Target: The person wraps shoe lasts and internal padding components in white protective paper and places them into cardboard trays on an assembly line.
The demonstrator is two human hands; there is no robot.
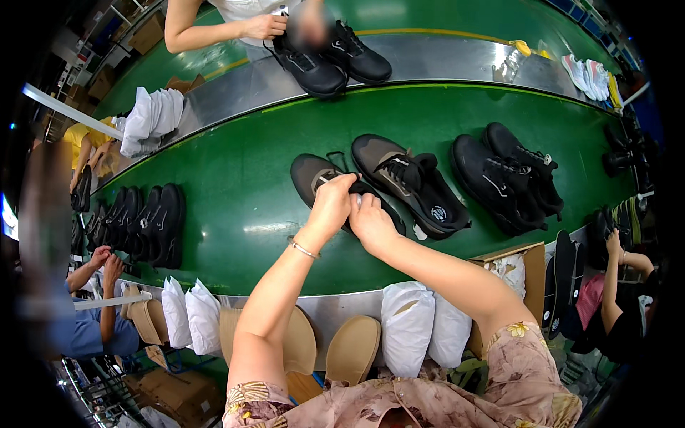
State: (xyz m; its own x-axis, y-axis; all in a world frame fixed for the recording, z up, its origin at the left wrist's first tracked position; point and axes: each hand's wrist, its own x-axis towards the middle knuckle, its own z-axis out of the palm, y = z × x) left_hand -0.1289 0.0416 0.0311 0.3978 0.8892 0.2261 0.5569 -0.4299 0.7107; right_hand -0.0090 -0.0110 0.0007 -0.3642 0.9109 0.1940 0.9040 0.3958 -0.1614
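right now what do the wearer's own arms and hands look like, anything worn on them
Both forearms are bare, with no gloves on the left hand or right hand. A thin metal bracelet circles the left wrist. Short floral-print sleeves in pinkish beige cover the upper arms.

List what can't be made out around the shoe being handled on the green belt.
Head view only:
- Near shoe: its rear half is hidden by the left hand and right hand.
- Fingertips: too small to tell what they grip at the laces.
- Co-worker's hand and far shoes: partly blurred.
- Right-edge shoe stacks: small, fisheye-bent.
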